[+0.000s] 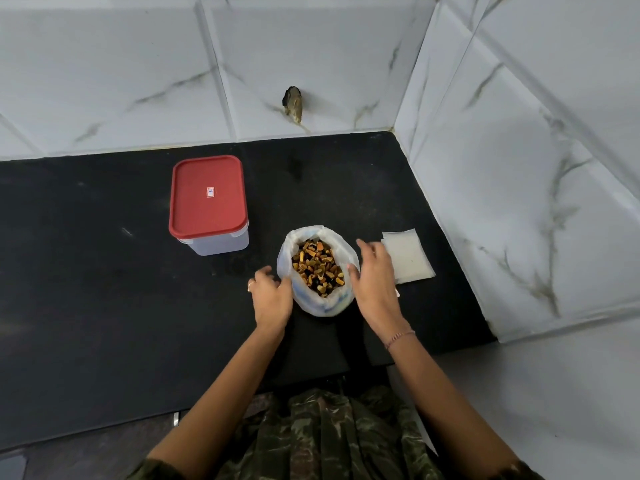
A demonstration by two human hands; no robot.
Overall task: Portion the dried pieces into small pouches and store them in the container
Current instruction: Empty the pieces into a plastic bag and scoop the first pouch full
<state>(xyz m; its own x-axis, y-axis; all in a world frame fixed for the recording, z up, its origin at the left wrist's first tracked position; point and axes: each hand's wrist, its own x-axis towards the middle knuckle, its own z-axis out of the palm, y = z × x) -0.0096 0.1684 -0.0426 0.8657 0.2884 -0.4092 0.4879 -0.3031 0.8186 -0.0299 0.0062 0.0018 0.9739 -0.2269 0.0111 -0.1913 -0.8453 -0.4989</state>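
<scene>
Countertop (pixel 104 271): black, bears everything; the bag stands near its right end.
Container (pixel 221 242): 1 clear box, its red lid (pixel 207 195) on, behind and to the left of the bag, apart from it.
Bag (pixel 311 304): white plastic, upright, mouth rolled wide open; the landmark here.
Pouches (pixel 410 258): 1 flat stack of small clear pouches, just right of the bag, partly under the right hand's fingers.
Right hand (pixel 375 282): at the bag's right side, thumb by the rim, fingers spread and relaxed, grasping nothing.
Left hand (pixel 272 297): at the bag's left side, thumb tip against its wall, fingers loosely bent, holding nothing.
Dried pieces (pixel 317 266): yellow, orange and dark bits, all inside the bag.
Bracelet (pixel 400 337): thin band on the right wrist, nearer than the bag.
Ring (pixel 250 286): on 1 left finger, left of the bag.
</scene>
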